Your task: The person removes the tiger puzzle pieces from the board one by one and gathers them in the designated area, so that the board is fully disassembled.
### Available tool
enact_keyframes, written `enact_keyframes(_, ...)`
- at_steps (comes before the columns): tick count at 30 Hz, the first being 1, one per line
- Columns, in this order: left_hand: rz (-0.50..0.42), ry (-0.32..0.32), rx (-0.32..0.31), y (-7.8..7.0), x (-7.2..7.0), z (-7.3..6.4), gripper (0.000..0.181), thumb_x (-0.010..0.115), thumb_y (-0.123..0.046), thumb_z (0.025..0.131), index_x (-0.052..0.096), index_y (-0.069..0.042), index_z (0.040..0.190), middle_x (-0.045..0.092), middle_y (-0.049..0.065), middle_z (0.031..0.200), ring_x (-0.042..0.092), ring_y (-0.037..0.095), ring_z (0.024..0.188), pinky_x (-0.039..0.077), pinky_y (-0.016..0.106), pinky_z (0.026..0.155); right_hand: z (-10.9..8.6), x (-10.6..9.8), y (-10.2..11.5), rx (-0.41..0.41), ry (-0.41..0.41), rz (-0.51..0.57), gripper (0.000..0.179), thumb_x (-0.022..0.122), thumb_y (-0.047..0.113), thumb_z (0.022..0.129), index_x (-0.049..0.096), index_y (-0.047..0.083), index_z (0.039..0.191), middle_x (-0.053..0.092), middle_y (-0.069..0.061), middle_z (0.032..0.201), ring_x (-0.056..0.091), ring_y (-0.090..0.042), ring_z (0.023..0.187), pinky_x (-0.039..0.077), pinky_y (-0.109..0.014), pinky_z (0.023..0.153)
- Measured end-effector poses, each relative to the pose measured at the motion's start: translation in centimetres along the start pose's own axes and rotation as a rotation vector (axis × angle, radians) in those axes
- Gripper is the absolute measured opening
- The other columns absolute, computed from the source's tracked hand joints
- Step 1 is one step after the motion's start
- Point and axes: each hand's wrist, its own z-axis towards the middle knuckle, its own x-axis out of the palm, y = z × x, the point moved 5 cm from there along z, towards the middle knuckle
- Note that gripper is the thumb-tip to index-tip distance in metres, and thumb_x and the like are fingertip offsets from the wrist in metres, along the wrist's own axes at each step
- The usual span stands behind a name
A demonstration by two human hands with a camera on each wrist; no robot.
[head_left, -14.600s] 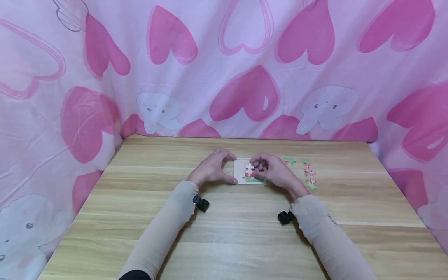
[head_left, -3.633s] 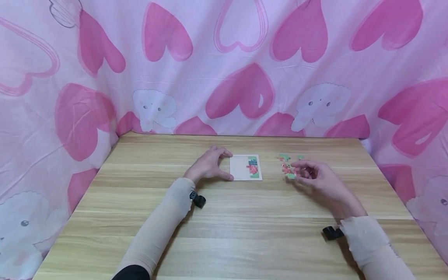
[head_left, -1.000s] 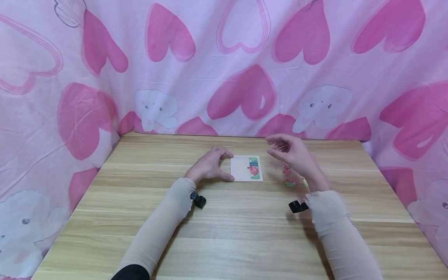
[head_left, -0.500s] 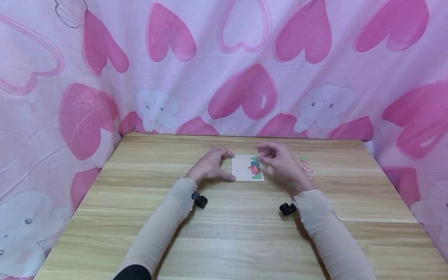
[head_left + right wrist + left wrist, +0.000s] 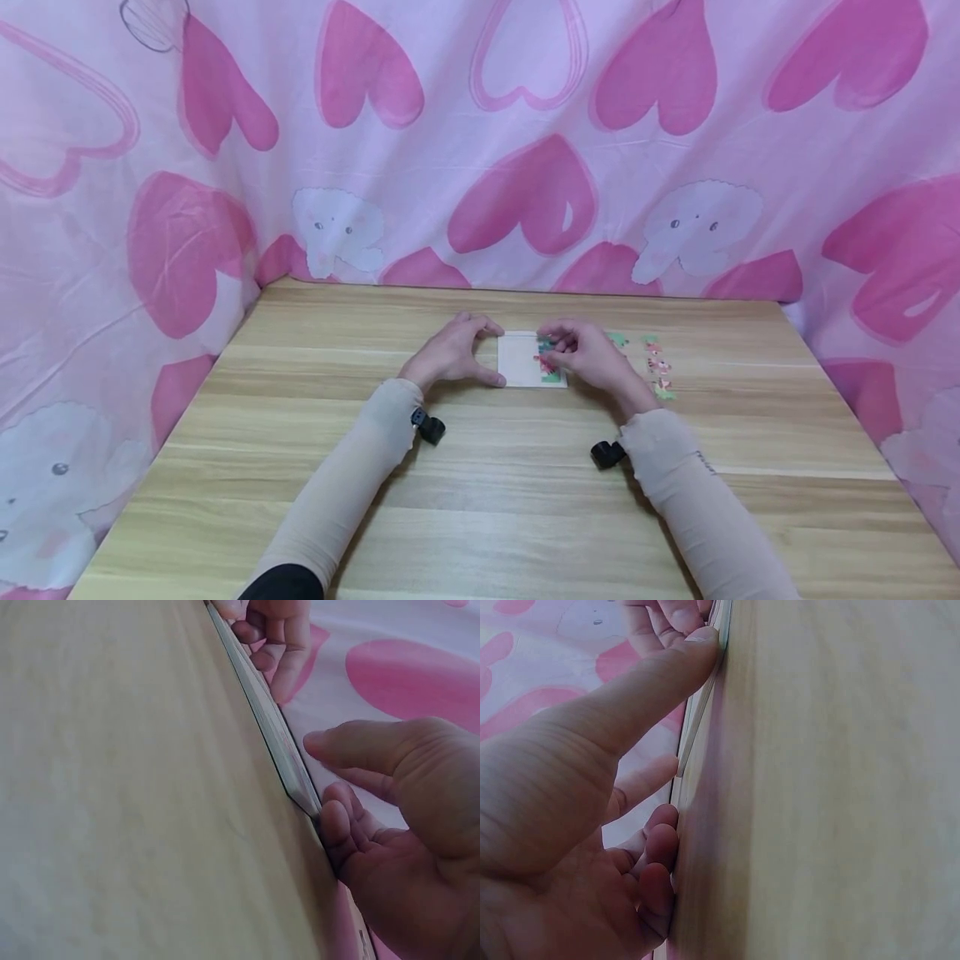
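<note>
A small white puzzle tray [image 5: 517, 367] lies flat on the wooden table. Along its right side runs a column of jigsaw pieces [image 5: 551, 377] printed in green, blue and red; the left part shows plain white. My left hand [image 5: 448, 352] holds the tray's left edge, thumb at the near corner and forefinger at the far corner. Over the right side hovers my right hand [image 5: 592, 354], its thumb and forefinger spread above the pieces and partly covering them. Its thumb [image 5: 360, 744] stands apart from the other fingers in the right wrist view, with nothing visible between.
Loose jigsaw pieces [image 5: 658, 367] lie in a rough column to the right of the tray, and a green one [image 5: 618, 339] sits nearer, just behind the right hand. A pink heart-patterned curtain [image 5: 517, 200] hangs along the table's back and sides.
My right hand has come left and down from beside the loose pieces to above the tray's right side. My left hand keeps its place. Earlier, pieces covered more of the tray's middle.
</note>
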Motion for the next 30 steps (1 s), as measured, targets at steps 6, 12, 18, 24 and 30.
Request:
enact_keyframes(6,0.007,0.001,-0.008,0.01,-0.06,0.08,0.085,0.107,-0.043,0.073,0.068,-0.026,0.146,0.055,0.001,0.134,0.056,0.022,0.126,0.052,0.046,0.114,-0.02,0.18,-0.25,0.028,0.002,-0.063,0.029,0.083,0.011,0.101,0.08,0.01,0.13,0.067,-0.012,0.119,0.061,-0.024,0.101,0.054,-0.032,0.087)
enact_keyframes(12,0.004,0.003,-0.016,-0.02,-0.04,0.03,0.085,0.107,-0.043,0.073,0.068,-0.027,0.146,0.055,0.001,0.133,0.056,0.023,0.125,0.052,0.047,0.112,-0.06,0.2,-0.4,0.042,0.005,-0.101,0.025,0.083,0.012,0.102,0.082,0.011,0.126,0.061,-0.012,0.114,0.058,-0.024,0.099,0.052,-0.034,0.086)
enact_keyframes(18,0.005,0.006,-0.014,0.03,-0.01,0.02,0.085,0.107,-0.044,0.074,0.067,-0.026,0.147,0.055,0.001,0.135,0.056,0.023,0.126,0.052,0.047,0.113,-0.1,0.27,-0.5,0.054,0.005,-0.133,0.023,0.082,0.013,0.103,0.082,0.013,0.126,0.059,-0.011,0.112,0.056,-0.025,0.098,0.049,-0.037,0.086)
enact_keyframes(24,0.005,0.009,-0.013,-0.01,-0.02,0.03,0.086,0.107,-0.044,0.074,0.067,-0.026,0.148,0.055,0.001,0.134,0.056,0.023,0.127,0.052,0.046,0.112,-0.16,0.42,-0.28,0.061,-0.004,-0.122,0.022,0.08,0.011,0.103,0.08,0.013,0.125,0.053,-0.012,0.119,0.052,-0.026,0.101,0.045,-0.04,0.09)
enact_keyframes(30,0.005,0.012,-0.011,-0.02,-0.04,0.12,0.086,0.107,-0.044,0.073,0.067,-0.027,0.148,0.056,0.002,0.134,0.057,0.023,0.127,0.052,0.046,0.112,-0.27,0.4,0.02,0.048,-0.004,-0.12,0.023,0.08,0.009,0.103,0.078,0.012,0.126,0.052,-0.012,0.125,0.053,-0.026,0.101,0.047,-0.04,0.089)
